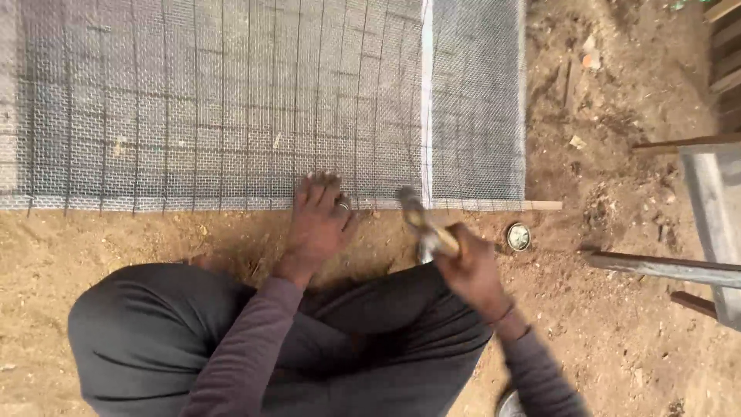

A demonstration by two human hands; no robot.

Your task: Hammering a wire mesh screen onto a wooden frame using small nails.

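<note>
Hammer point(423, 224) handle diagonal, head toward mesh point(231, 100)

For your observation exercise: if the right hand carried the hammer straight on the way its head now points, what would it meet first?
Probably the lower edge of the wire mesh over its wooden strip, just right of the left hand. The right hand holds the hammer close above it; depth is unclear.

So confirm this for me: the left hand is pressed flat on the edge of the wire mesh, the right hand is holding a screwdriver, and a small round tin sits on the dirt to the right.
One thing is wrong. In the head view the right hand grips a hammer, not a screwdriver. The rest stands: the left hand presses flat on the wire mesh edge, and the small round tin sits on the dirt to the right.
</note>
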